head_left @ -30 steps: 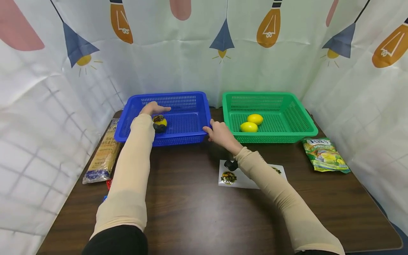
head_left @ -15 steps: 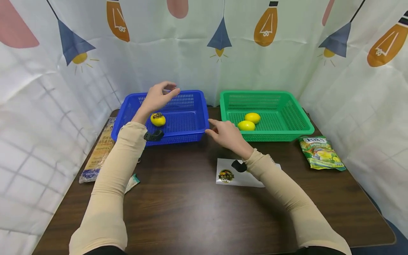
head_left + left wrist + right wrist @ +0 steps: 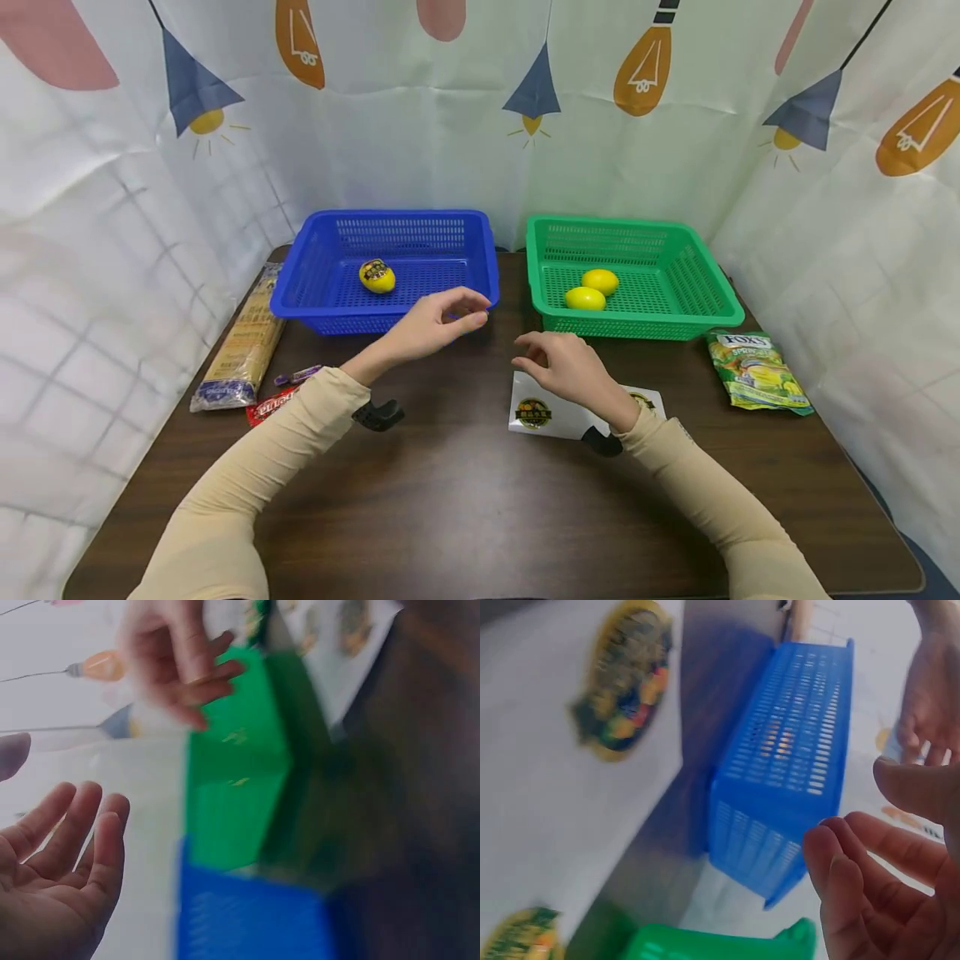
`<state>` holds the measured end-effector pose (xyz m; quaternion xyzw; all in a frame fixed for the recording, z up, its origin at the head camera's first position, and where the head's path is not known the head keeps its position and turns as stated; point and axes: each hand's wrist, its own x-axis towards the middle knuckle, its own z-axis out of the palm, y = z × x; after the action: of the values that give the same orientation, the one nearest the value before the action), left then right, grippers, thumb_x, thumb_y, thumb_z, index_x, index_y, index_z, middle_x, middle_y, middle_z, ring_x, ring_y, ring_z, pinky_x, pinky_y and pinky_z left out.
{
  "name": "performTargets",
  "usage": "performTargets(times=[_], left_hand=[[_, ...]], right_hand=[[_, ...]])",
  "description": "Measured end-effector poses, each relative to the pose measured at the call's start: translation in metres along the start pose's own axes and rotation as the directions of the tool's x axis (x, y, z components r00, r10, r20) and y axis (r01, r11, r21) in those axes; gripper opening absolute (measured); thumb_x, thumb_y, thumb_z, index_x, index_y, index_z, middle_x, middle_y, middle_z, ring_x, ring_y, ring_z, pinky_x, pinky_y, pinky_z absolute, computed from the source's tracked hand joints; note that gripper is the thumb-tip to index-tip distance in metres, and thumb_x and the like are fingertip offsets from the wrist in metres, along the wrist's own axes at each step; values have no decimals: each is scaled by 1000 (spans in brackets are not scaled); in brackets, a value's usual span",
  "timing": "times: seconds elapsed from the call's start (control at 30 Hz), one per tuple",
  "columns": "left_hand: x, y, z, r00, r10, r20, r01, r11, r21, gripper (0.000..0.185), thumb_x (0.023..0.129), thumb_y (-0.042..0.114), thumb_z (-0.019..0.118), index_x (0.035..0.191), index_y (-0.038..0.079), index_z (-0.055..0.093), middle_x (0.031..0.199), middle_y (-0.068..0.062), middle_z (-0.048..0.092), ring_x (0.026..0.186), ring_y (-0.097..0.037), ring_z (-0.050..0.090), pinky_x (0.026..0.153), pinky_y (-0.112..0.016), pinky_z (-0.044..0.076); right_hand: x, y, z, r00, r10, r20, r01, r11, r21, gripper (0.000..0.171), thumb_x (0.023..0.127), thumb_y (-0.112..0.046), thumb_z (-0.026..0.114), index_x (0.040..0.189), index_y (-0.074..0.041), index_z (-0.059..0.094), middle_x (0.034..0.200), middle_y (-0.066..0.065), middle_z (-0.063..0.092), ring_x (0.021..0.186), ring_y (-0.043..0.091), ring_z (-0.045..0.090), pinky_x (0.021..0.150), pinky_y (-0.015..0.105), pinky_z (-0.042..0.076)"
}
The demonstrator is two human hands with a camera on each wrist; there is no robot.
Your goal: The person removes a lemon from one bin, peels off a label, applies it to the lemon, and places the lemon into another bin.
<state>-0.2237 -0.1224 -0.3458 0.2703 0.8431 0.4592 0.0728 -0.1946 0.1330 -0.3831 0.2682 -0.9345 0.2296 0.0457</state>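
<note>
A blue basket (image 3: 322,283) holds one yellow lemon (image 3: 377,276) with a dark round sticker on it. A green basket (image 3: 705,283) to its right holds two plain lemons (image 3: 592,289). My left hand (image 3: 450,318) hovers just in front of the blue basket's front right corner, empty, fingers loosely curled. My right hand (image 3: 546,360) hovers over the far edge of a white sticker sheet (image 3: 534,413), also empty with relaxed fingers. The left wrist view shows my bare left palm (image 3: 60,885). In the right wrist view my right fingers (image 3: 877,892) are slack near the blue basket (image 3: 787,772).
A long pasta packet (image 3: 240,342) and small candy bars (image 3: 288,390) lie at the table's left edge. A green candy bag (image 3: 757,371) lies at the right, in front of the green basket. Patterned curtains wall in three sides. The dark tabletop (image 3: 465,508) stretches toward me.
My left hand has come out of the blue basket, leaving the stickered lemon inside. My right hand has let go of the blue basket's rim and drawn back over the sticker sheet.
</note>
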Motion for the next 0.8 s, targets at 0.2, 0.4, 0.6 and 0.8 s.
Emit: performTargets(times=[0.2, 0.4, 0.6, 0.8], left_hand=[[1, -25, 40, 985, -84, 150, 109, 979, -170, 31, 102, 27, 55, 126, 7, 61, 118, -21, 68, 105, -35, 67, 95, -54, 55], [4, -35, 66, 958, -108, 267, 161, 969, -188, 38, 103, 25, 52, 129, -2, 57, 121, -25, 66, 107, -37, 68, 94, -47, 58], [12, -38, 79, 941, -125, 315, 195, 960, -200, 40, 104, 27, 50, 129, -3, 57, 124, -24, 68, 103, -29, 72, 88, -38, 60], [24, -42, 80, 944, -156, 291, 240, 929, -281, 42, 105, 28, 49, 129, -6, 56, 120, -27, 67, 95, -19, 72, 93, -45, 58]], right_hand=[[-8, 13, 0, 1000, 21, 15, -20, 1000, -14, 28, 92, -33, 71, 113, -15, 72, 80, -6, 74, 64, 3, 58, 56, 19, 48], [-4, 24, -26, 999, 3, 49, -2, 1000, -31, 29, 92, -33, 70, 114, -13, 72, 84, -1, 76, 68, 8, 65, 61, 24, 52], [17, 31, -66, 999, -5, 50, 8, 999, -53, 31, 93, -33, 69, 115, -11, 73, 92, 7, 77, 75, 20, 72, 66, 33, 57], [50, 40, -103, 997, 53, 56, -49, 996, -71, 31, 95, -32, 67, 117, -11, 72, 101, 14, 77, 85, 26, 72, 69, 38, 57]])
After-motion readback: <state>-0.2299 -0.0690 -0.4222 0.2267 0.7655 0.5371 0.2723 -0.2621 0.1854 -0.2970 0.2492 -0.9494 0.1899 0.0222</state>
